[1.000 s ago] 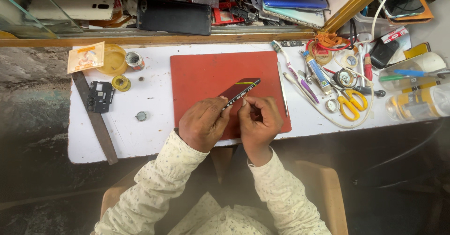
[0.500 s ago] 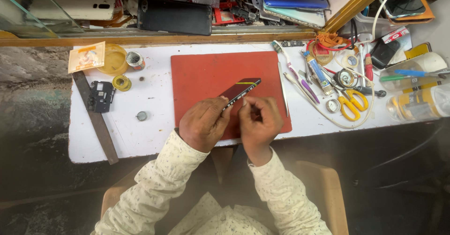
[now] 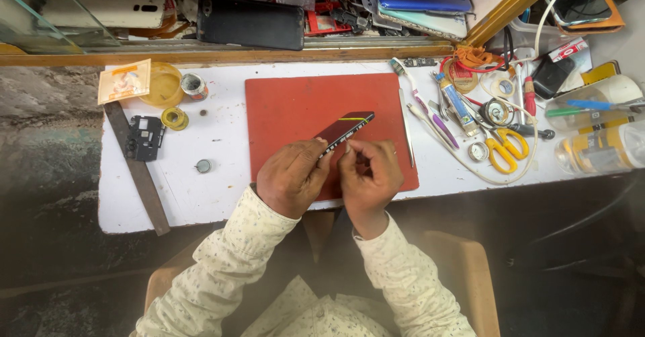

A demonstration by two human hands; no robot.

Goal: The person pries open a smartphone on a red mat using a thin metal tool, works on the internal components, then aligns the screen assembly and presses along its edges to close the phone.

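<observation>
Workbench first: white top, cluttered along the back and right, bare-ish on the left. Red mat dead centre, near edge partly hidden under both hands. Black phone lying flat on the shelf behind, just past the mat's far edge.

Left hand curled around the near end of a dark red phone, gripping it tilted on its edge over the mat, far end pointing up and right with a yellow stripe across it. Right hand just beside, fingers pinched together right at the phone's side edge; can't tell whether anything sits between the fingertips, too small. Both wrists in pale speckled sleeves.

Off to the left, well apart from the hands: long metal ruler running diagonally, black phone frame part lying over it, yellow tape roll beside that, small round cap alone nearer the mat.

Right side: yellow-handled scissors, toothbrush, tweezers right along the mat's edge, white cable looping around the lot.
</observation>
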